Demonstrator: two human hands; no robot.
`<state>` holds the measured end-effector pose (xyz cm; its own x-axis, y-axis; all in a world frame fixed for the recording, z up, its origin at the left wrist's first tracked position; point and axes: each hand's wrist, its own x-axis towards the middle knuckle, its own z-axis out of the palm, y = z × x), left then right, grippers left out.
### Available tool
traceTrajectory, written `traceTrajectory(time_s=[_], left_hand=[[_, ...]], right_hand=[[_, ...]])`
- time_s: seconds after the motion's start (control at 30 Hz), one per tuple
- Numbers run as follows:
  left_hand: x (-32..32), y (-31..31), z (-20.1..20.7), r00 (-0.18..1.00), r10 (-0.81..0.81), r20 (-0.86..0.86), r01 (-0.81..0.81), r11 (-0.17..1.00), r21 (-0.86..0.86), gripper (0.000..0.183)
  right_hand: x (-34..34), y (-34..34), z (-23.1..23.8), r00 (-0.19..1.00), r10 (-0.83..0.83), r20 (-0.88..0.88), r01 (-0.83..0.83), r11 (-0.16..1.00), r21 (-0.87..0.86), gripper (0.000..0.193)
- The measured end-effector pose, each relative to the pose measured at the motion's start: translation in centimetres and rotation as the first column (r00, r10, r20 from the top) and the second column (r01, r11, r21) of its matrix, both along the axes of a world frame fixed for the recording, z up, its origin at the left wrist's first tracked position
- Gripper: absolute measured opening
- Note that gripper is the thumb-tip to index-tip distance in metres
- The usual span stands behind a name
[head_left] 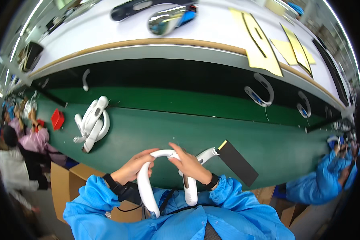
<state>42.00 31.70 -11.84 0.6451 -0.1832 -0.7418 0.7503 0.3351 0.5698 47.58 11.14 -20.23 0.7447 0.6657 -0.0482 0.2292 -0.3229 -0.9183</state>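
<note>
A white U-shaped neckband (147, 192) is held in front of my body, its curve at the top and its two arms hanging toward me. My left hand (135, 166) closes round the upper left part of the curve. On the other side, my right hand (188, 163) grips the band near the top right, its fingers pressed against it. Beyond the right hand a white curved piece (207, 155) lies on the bench, partly hidden by that hand. Its end meets a flat black rectangular strip (239, 164) with a yellow edge.
Several white neckbands (93, 120) lie piled on the green bench (148, 124) at left, beside a red tray (57, 119). Above runs a white shelf (100, 28) with yellow sheets (260, 44) and a dark-handled device (168, 20). Cardboard boxes (64, 188) stand below; co-workers sit at both sides.
</note>
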Motion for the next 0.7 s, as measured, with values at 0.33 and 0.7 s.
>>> traceTrajectory(time_s=[0.33, 0.7], left_hand=[[2.6, -1.0, -0.6, 0.959, -0.277, -0.063, 0.278, 0.961, 0.003, 0.050], [8.6, -1.6, -8.1, 0.951, 0.281, 0.129, -0.216, 0.902, -0.374, 0.072]], right_hand=[[-0.8, -2.4, 0.6, 0.994, -0.085, -0.070, 0.077, 0.990, -0.121, 0.023], [10.9, -6.4, -3.3, 0.941, -0.114, 0.320, 0.197, 0.950, -0.242, 0.032]])
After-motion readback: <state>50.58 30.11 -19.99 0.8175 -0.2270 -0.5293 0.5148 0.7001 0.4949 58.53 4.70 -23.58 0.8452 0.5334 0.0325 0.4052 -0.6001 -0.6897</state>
